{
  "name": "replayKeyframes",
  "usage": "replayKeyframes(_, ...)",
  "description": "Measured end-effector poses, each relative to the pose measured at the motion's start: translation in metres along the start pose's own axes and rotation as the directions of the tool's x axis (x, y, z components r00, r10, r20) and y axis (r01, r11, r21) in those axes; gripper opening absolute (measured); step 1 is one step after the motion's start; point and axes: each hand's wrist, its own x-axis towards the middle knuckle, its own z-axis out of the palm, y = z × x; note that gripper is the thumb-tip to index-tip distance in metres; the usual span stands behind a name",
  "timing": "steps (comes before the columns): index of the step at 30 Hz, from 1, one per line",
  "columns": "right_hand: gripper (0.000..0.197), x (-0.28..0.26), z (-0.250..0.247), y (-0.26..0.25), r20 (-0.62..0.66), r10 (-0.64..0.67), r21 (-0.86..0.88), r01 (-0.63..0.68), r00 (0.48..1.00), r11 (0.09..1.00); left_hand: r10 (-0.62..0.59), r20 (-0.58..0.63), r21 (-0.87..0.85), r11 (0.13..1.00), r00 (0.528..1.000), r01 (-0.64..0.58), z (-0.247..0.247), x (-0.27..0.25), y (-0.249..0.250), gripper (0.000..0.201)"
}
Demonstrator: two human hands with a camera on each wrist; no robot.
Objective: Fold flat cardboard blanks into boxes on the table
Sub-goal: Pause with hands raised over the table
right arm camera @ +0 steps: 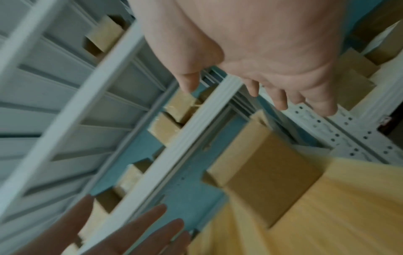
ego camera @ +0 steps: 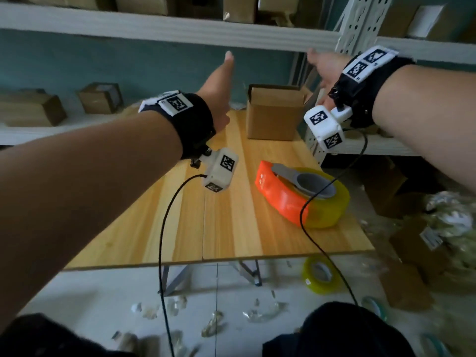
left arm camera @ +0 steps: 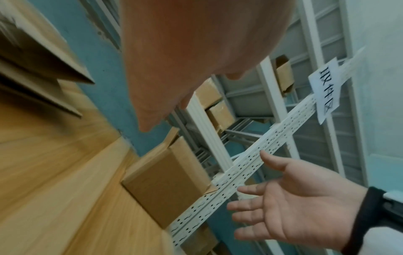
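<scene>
A folded brown cardboard box (ego camera: 273,113) stands upright with its top flaps open at the far end of the wooden table (ego camera: 219,215); it also shows in the wrist views (left arm camera: 165,186) (right arm camera: 268,174). My left hand (ego camera: 219,86) is raised above the table to the left of the box, fingers straight, holding nothing. My right hand (ego camera: 323,70) is raised to the right of the box near the shelf post, fingers spread and empty (left arm camera: 290,212). No flat blank shows on the table.
An orange tape dispenser with a yellow roll (ego camera: 301,194) lies on the table's right side. White metal shelves (ego camera: 180,29) with cardboard boxes stand behind. A tape roll (ego camera: 320,274), scraps and boxes litter the floor. Cables hang from both wrists.
</scene>
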Motion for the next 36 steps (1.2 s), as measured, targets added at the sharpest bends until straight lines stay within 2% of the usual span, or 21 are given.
replayKeyframes(3, 0.068, -0.058, 0.001, -0.037, 0.001, -0.054, 0.047, 0.054, 0.999, 0.997, 0.095, 0.03, -0.048, 0.994, 0.995, -0.093, -0.013, -0.047, 0.021, 0.085)
replayKeyframes(6, 0.07, -0.122, 0.033, -0.063, 0.031, -0.111, 0.317, 0.096, 0.993, 0.944, 0.12, -0.002, -0.064, 0.991, 0.993, -0.12, -0.036, -0.096, 0.025, 0.086)
replayKeyframes(9, 0.083, -0.191, 0.09, -0.058, 0.204, -0.132, 0.635, -0.028, 0.97, 0.772, 0.123, -0.094, -0.05, 0.99, 0.988, -0.129, -0.064, -0.134, 0.0, 0.083)
replayKeyframes(11, 0.084, -0.223, 0.131, -0.034, 0.298, -0.137, 0.697, -0.118, 0.945, 0.707, 0.103, -0.167, -0.047, 0.993, 0.981, -0.112, -0.087, -0.15, -0.037, 0.078)
replayKeyframes(13, 0.074, -0.239, 0.166, -0.003, 0.327, -0.09, 0.706, -0.18, 0.941, 0.685, 0.053, -0.229, 0.005, 0.999, 0.972, -0.053, -0.108, -0.155, -0.074, 0.088)
replayKeyframes(15, 0.06, -0.244, 0.191, 0.019, 0.345, -0.014, 0.685, -0.241, 0.939, 0.687, -0.015, -0.256, 0.05, 0.998, 0.967, 0.028, -0.121, -0.155, -0.092, 0.1)
replayKeyframes(17, 0.052, -0.242, 0.199, 0.023, 0.326, 0.012, 0.672, -0.241, 0.945, 0.7, -0.017, -0.256, 0.04, 0.999, 0.967, 0.029, -0.131, -0.152, -0.093, 0.105)
replayKeyframes(19, 0.055, -0.233, 0.198, 0.02, 0.287, -0.009, 0.685, -0.198, 0.958, 0.701, 0.007, -0.269, 0.004, 1.0, 0.963, -0.006, -0.139, -0.143, -0.092, 0.105)
replayKeyframes(23, 0.065, -0.226, 0.196, 0.022, 0.274, -0.102, 0.698, -0.124, 0.956, 0.705, -0.011, -0.271, -0.032, 0.999, 0.963, 0.003, -0.144, -0.134, -0.093, 0.107)
replayKeyframes(30, 0.062, -0.224, 0.203, 0.02, 0.27, -0.019, 0.716, -0.187, 0.963, 0.673, -0.016, -0.265, -0.042, 0.999, 0.964, 0.005, -0.132, -0.13, -0.092, 0.113)
replayKeyframes(32, 0.062, -0.224, 0.205, 0.014, 0.319, -0.004, 0.742, -0.247, 0.948, 0.623, -0.016, -0.262, -0.056, 0.998, 0.965, 0.001, -0.132, -0.131, -0.085, 0.118)
replayKeyframes(33, 0.062, -0.222, 0.205, 0.01, 0.349, -0.013, 0.774, -0.28, 0.937, 0.568, -0.001, -0.268, -0.05, 0.999, 0.964, -0.013, -0.131, -0.132, -0.076, 0.123)
replayKeyframes(35, 0.068, -0.211, 0.206, -0.001, 0.388, -0.059, 0.833, -0.322, 0.92, 0.45, 0.099, -0.283, -0.018, 0.994, 0.954, -0.109, -0.13, -0.132, -0.051, 0.131)
replayKeyframes(36, 0.072, -0.204, 0.206, -0.012, 0.398, -0.08, 0.844, -0.33, 0.914, 0.422, 0.174, -0.288, 0.008, 0.984, 0.942, -0.179, -0.132, -0.13, -0.036, 0.13)
